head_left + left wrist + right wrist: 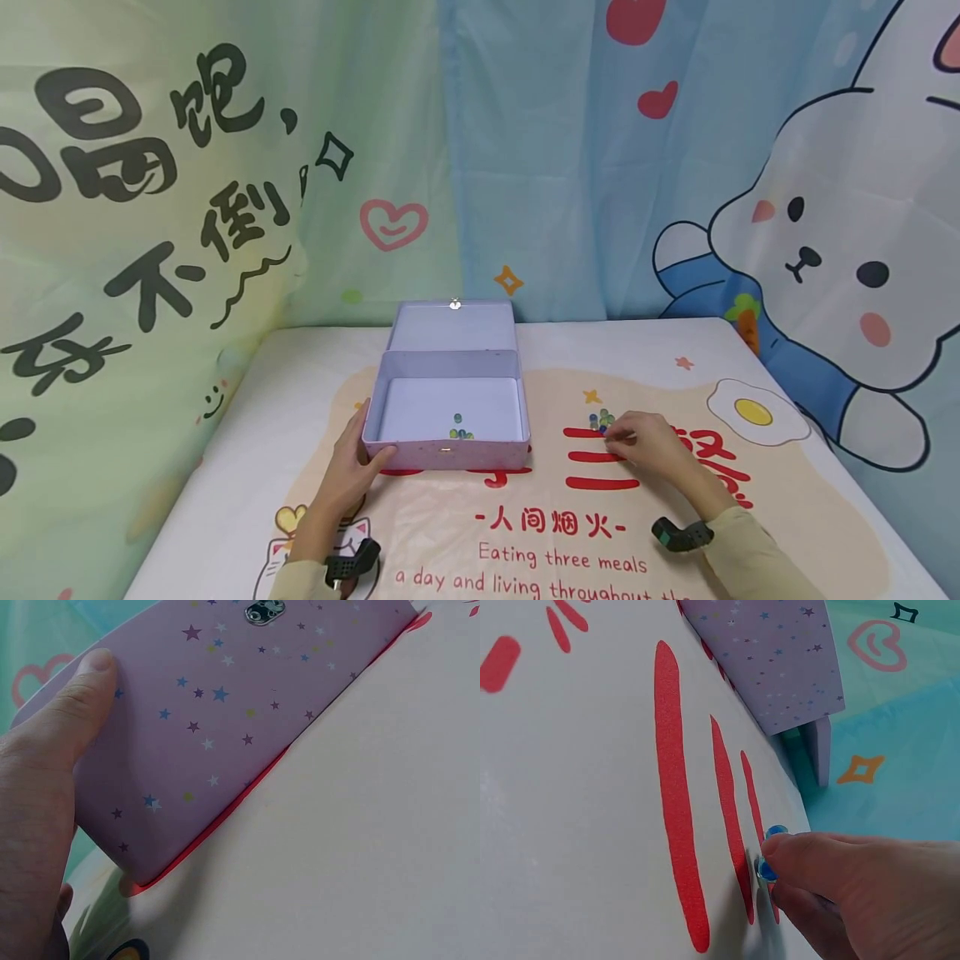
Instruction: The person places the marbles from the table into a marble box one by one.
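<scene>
A lilac box [450,457] with a star pattern [220,694] stands with its lid raised, several small glass marbles [461,434] lying inside near the front wall. My left hand [351,458] holds the box's left front corner, its thumb [90,690] against the front face. To the right of the box, several blue and green marbles [602,416] lie clustered on the tablecloth. My right hand [651,446] is at the near side of this cluster. In the right wrist view, its fingertips pinch a blue marble [766,870]; another blue marble [777,829] shows just beyond.
The tablecloth [570,567] carries red characters, printed lettering and a fried-egg picture. The raised lid [453,329] leans back near the printed curtain [525,167] behind the table. A small metal clasp [265,610] sits on the box's front.
</scene>
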{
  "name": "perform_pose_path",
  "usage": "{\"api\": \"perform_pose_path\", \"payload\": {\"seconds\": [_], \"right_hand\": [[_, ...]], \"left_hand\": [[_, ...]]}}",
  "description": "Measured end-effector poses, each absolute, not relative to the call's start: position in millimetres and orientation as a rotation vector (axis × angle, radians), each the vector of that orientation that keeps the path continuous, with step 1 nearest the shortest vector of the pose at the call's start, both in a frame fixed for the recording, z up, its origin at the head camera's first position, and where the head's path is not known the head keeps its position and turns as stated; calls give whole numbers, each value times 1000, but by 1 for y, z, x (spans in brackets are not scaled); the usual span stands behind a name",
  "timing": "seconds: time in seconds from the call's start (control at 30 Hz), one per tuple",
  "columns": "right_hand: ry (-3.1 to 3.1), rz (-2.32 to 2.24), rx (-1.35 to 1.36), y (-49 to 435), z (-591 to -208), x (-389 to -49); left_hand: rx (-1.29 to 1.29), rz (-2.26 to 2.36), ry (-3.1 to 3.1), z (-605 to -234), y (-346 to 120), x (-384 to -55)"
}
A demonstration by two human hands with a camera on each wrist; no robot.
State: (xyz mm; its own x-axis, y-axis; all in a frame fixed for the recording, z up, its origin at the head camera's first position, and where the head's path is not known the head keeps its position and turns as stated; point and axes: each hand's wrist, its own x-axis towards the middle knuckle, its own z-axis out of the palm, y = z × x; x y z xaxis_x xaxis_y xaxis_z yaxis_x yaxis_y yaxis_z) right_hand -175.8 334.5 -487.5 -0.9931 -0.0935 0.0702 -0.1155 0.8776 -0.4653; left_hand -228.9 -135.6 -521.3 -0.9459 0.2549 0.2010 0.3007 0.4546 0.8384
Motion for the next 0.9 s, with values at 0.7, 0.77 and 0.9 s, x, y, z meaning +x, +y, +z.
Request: {"api": "perform_pose_path", "payload": {"seconds": [0.7, 0.77, 0.9], "right_hand": [[-3016, 716, 193, 336, -490, -177], [-3019, 706, 191, 336, -491, -177], [-3019, 684, 193, 336, -491, -177]], "left_hand": [[-495, -1529, -2643, -522, -136, -229], [-493, -1528, -2646, -522, -136, -229], [-499, -1535, -2639, -521, -136, -229]]}}
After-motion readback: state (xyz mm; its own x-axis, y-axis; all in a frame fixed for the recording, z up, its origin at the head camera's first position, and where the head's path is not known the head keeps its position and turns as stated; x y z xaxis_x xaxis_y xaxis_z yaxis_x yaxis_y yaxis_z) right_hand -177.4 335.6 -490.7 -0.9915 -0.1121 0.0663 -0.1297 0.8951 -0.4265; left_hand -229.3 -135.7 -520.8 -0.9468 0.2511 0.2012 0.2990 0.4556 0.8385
